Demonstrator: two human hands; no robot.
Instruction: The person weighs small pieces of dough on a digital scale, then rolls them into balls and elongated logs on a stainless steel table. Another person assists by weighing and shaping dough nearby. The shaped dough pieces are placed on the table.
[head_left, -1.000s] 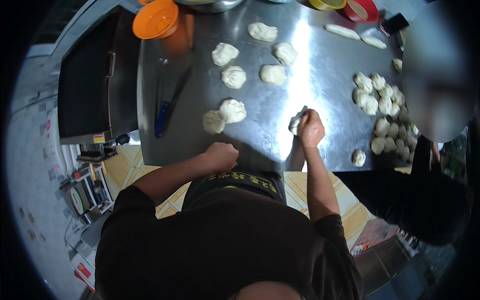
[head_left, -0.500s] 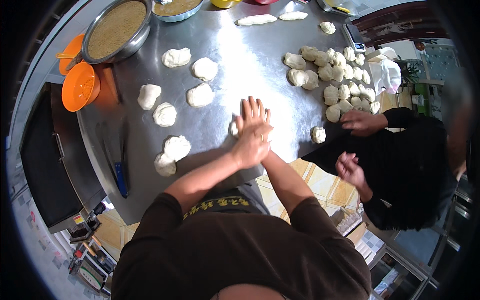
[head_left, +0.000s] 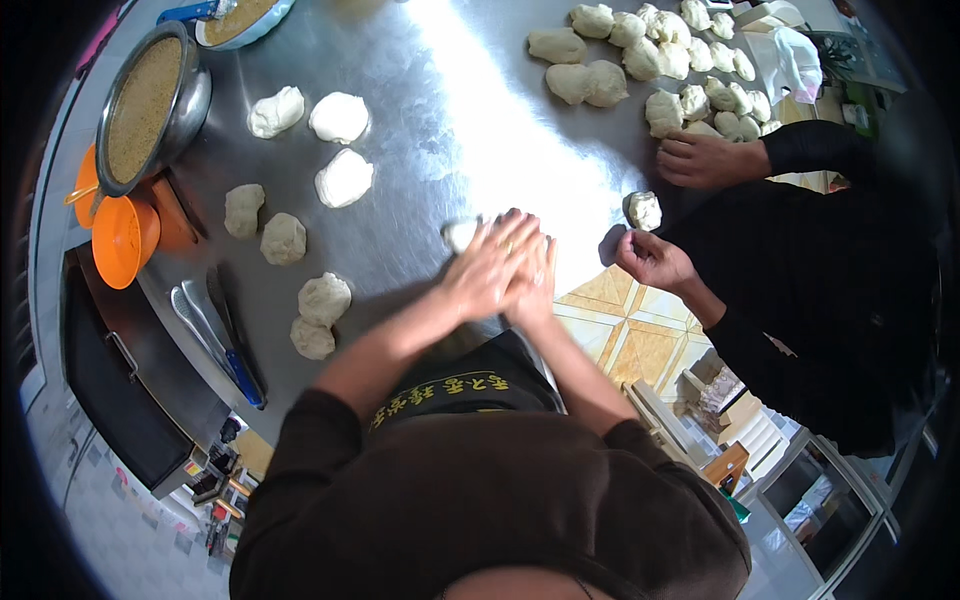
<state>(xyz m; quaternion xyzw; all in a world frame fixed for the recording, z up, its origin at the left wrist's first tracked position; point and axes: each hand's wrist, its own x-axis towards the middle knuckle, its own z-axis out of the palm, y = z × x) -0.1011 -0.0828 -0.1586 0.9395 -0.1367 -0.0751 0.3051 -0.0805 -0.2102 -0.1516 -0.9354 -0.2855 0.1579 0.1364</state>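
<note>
My left hand [head_left: 484, 274] lies across the top of my right hand [head_left: 540, 280], its fingers stretched out and pointing away from me. Beneath them both is a pale piece of dough [head_left: 460, 235], of which only the left end peeks out. My right hand is largely covered; the parts that show look flat. Left of my hands, several dough lumps sit on the metal table [head_left: 410, 190]: a bright round one [head_left: 343, 178] stands nearest beyond my left wrist, and two touching lumps [head_left: 324, 299] lie closer to my left forearm.
At right, a co-worker's hand [head_left: 712, 160] touches a cluster of dough pieces [head_left: 642, 60]; the other hand [head_left: 658, 262] is beside a single dough ball [head_left: 645, 210]. Far left hold a metal bowl of brown filling [head_left: 145, 110], an orange bowl [head_left: 117, 242] and blue-handled tools [head_left: 243, 378].
The view has shifted. My left hand has its fingers reaching further over my right hand on the dough. The co-worker's lower hand has come close to the single dough ball.
</note>
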